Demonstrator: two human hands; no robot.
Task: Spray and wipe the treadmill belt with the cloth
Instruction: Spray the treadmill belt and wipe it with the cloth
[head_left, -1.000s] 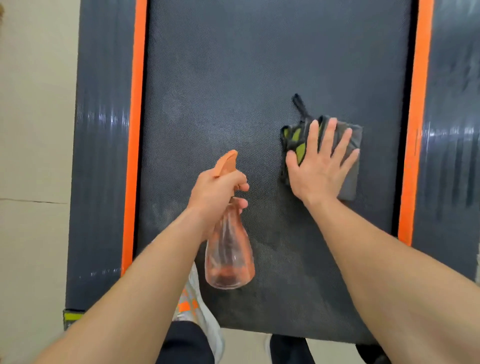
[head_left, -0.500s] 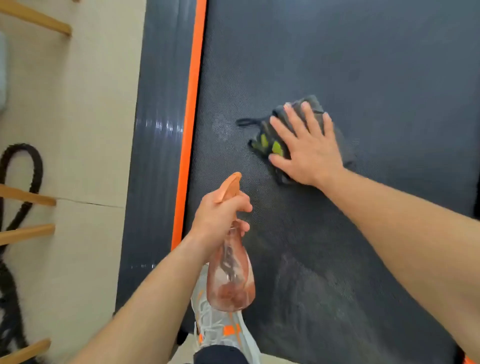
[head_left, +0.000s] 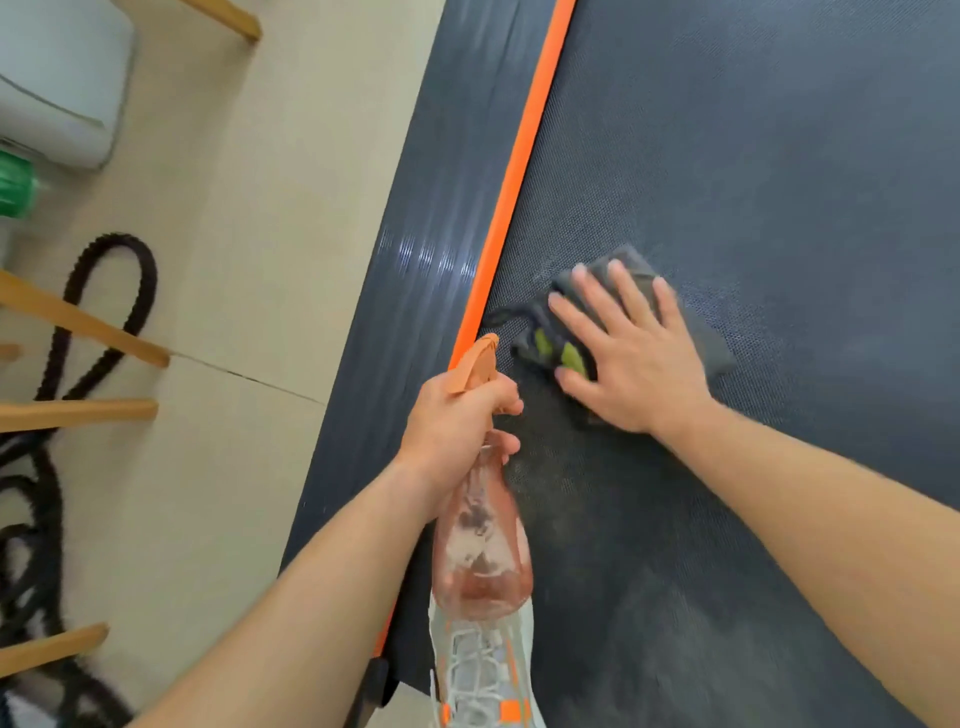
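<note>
My right hand (head_left: 631, 358) lies flat with the fingers spread on the grey cloth (head_left: 628, 317), pressing it onto the treadmill belt (head_left: 779, 182) just beside the orange strip (head_left: 511, 192) at the belt's left edge; a dark loop at the cloth's corner trails toward that strip. My left hand (head_left: 457, 421) is wrapped tight around the neck of the orange spray bottle (head_left: 480, 545), which hangs above the near left part of the belt with its nozzle aimed forward — I cannot tell whether my finger is squeezing the trigger. Pale dusty smears show on the belt nearer to me, so I judge the wiping only partly done. To do this pass well, I should keep the palm broad and the pressure even, so the whole cloth drags rather than bunching under my fingers. Running it right along the strip matters — grime likely gathers in that seam — but I'd keep the loop from catching there. Overlapping strokes, worked back toward the smeared patch, should lift what is left. The bottle ought to stay clear of the cloth's path, and my shoe (head_left: 483, 670) is at the near end of the belt, so I'd mind any wet spot underfoot.
</note>
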